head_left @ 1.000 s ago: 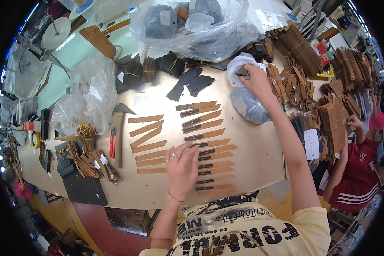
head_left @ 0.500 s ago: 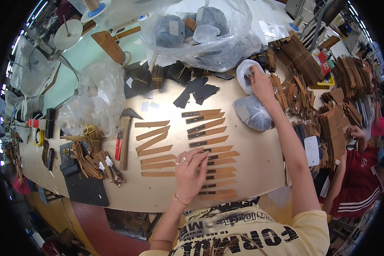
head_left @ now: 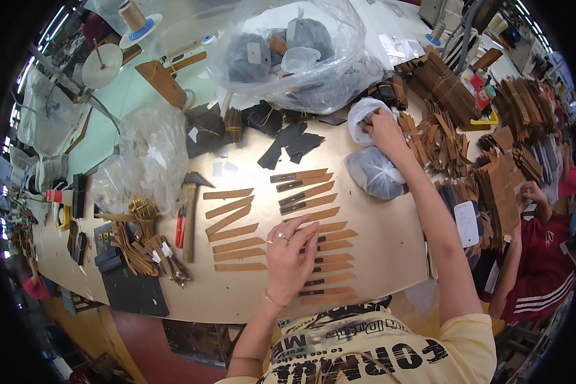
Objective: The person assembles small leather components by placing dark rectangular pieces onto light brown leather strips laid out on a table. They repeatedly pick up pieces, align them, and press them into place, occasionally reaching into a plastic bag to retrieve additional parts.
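My left hand (head_left: 289,257) lies flat, fingers spread, on the right-hand column of tan leather strips with dark ends (head_left: 307,192) laid out on the beige worktable (head_left: 390,246). A second column of plain tan strips (head_left: 230,230) lies just to its left. My right hand (head_left: 385,127) reaches far across the table, fingers closed inside the mouth of a small clear plastic bag (head_left: 372,166) that holds dark pieces.
A hammer (head_left: 190,214) and a red-handled tool (head_left: 180,225) lie left of the strips. Black leather pieces (head_left: 288,144) and a large clear bag of dark bundles (head_left: 288,51) sit at the back. Brown leather stacks (head_left: 454,128) crowd the right, where another person in red (head_left: 537,256) sits.
My left hand has slid slightly along the right column of strips. My right hand stays at the small bag's mouth. The view has shifted a little.
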A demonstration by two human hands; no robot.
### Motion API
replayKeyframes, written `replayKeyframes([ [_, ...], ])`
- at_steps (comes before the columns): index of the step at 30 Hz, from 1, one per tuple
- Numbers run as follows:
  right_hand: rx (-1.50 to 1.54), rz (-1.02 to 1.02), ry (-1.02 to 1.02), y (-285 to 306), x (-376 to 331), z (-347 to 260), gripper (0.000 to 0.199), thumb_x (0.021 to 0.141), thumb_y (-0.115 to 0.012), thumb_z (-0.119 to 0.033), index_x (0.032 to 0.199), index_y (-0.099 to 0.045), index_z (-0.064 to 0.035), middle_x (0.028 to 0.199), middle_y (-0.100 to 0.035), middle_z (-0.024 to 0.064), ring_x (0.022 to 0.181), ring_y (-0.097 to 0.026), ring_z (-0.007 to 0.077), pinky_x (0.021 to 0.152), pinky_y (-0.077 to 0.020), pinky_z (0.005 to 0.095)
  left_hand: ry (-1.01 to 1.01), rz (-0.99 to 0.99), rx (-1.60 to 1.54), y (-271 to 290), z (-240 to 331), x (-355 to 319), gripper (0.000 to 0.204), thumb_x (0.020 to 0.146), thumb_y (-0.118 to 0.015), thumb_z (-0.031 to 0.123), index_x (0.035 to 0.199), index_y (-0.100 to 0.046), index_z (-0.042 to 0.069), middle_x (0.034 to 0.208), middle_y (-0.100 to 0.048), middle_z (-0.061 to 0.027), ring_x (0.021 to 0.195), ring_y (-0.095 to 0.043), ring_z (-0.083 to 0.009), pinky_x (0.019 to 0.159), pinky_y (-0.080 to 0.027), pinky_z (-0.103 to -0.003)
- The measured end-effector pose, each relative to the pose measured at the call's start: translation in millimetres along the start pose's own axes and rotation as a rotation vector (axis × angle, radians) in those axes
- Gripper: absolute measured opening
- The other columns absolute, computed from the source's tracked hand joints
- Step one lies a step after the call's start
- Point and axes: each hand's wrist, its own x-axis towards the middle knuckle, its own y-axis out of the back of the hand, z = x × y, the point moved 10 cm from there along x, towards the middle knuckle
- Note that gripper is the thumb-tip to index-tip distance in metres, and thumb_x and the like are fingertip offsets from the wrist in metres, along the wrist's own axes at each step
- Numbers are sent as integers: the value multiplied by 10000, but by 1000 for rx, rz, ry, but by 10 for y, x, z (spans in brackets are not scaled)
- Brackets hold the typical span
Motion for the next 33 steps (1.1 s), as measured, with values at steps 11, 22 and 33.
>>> replayKeyframes([
  [11,218,-39,108,681,-192,-342,176,830,-697,-141,877,-671,27,842,-654,134,727,-629,280,698,-490,367,57,-8,-235,40,39,175,201,857,-643,4,1053,-683,21,1092,-670,-137,981,-652,-265,856,-494,-322],
  [22,1205,-420,-143,923,-1735,-726,178,924,-657,-195,919,-644,-17,748,-604,-16,681,-511,61,628,-418,231,435,-380,-1004,-831,291,223,206,932,-626,76,1108,-645,-31,1052,-675,-85,960,-630,-141,874,-502,-287],
  [33,691,162,-197,1260,-2037,-628,151,873,-687,-127,950,-648,-2,876,-630,76,679,-589,181,624,-465,282,372,-151,-713,-750,228,126,135,920,-610,3,1023,-665,-64,983,-646,-80,853,-625,-128,790,-508,-245],
])
